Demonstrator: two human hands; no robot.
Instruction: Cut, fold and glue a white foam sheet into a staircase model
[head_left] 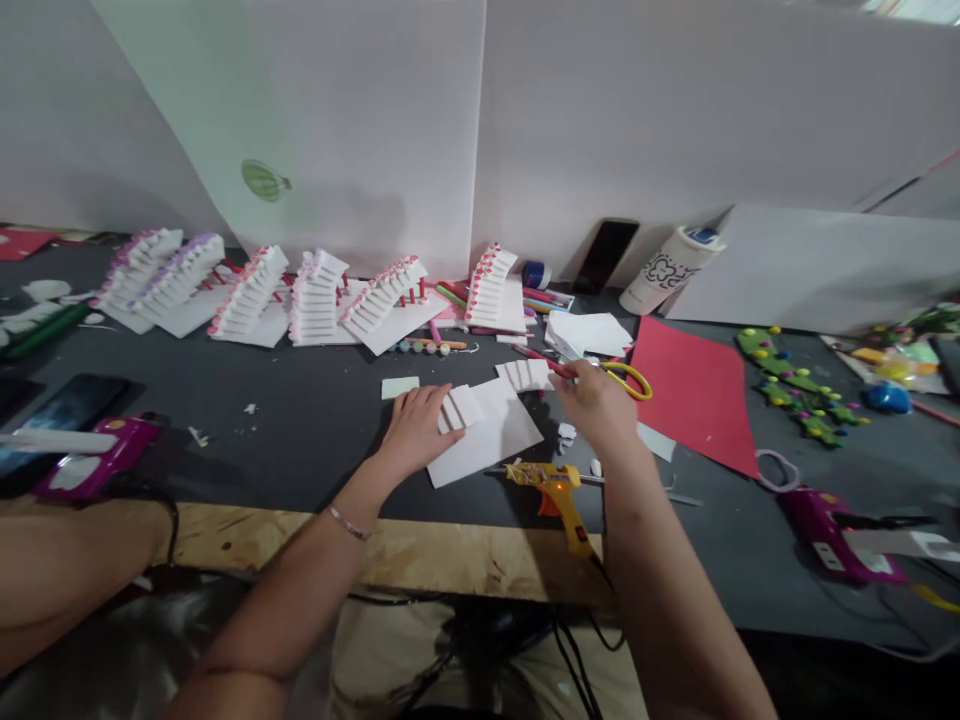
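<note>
Left hand (412,432) is pressing open on a white foam-board step piece (461,408), right hand (596,405) is gripping yellow-handled scissors (626,380), and the right forearm (645,560) is risking a burn by passing near the yellow glue gun (544,482) (orange light lit).

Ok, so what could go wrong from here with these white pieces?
The yellow hot glue gun lies just below your right hand, nozzle toward the flat white sheet; if hot, it could burn skin or mark the sheet. Its black cord drops past the table edge, so a snag might drag it. The yellow-handled scissors could nick the white stepped piece at your left hand.
</note>
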